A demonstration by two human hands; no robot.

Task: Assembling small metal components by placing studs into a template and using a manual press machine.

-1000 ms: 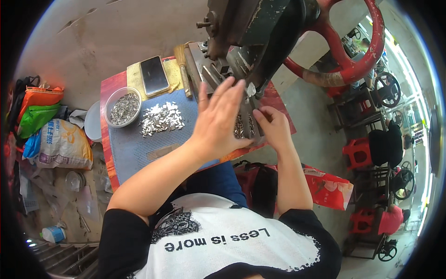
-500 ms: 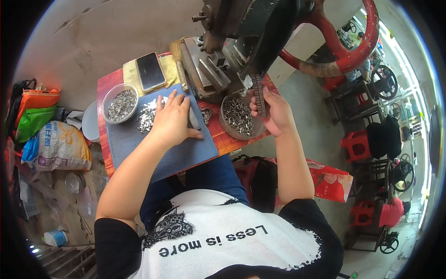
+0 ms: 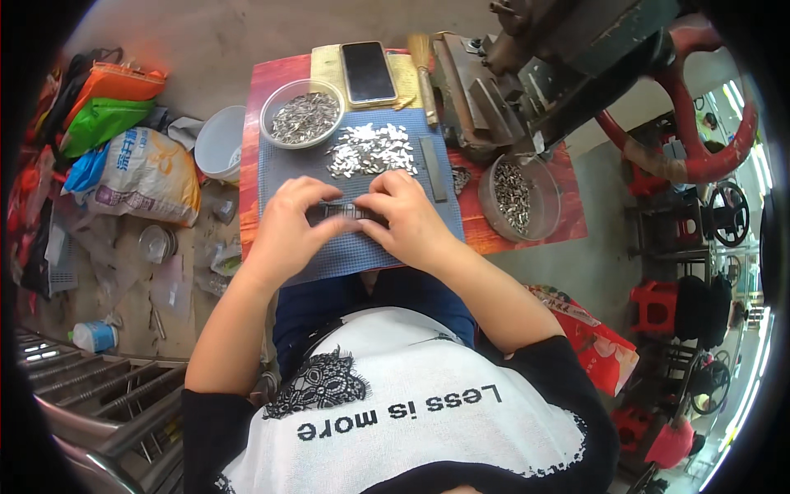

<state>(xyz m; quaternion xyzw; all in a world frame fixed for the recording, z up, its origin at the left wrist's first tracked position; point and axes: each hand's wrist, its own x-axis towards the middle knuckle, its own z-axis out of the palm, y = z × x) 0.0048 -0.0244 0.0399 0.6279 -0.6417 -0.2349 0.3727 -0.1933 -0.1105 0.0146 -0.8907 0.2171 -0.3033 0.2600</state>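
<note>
Low over the blue ribbed mat (image 3: 325, 263), my left hand (image 3: 284, 224) and my right hand (image 3: 409, 221) grip a dark, notched metal bar (image 3: 344, 212) from its two ends. Fingers and thumbs are closed round it, and much of it is hidden. Just beyond lies a loose heap of small shiny metal pins (image 3: 370, 151). A flat grey metal strip (image 3: 433, 169) rests to the right of the heap. Behind on the left stands a clear round tub (image 3: 264, 119) of thin metal pieces. Another clear tub (image 3: 549, 206), holding short metal pieces, is on the right.
A phone (image 3: 368, 72) lies on a yellow cloth (image 3: 327, 58) at the back, with a brush (image 3: 423, 78) beside it. The hand press (image 3: 481, 103) with a red wheel (image 3: 658, 160) stands at the back right. Bags (image 3: 140, 177) and a white bucket (image 3: 218, 140) are at left.
My right hand has brought the notched bar from beside the press to the mat. My left hand has left the pin heap and taken hold of the bar too. The view has shifted.
</note>
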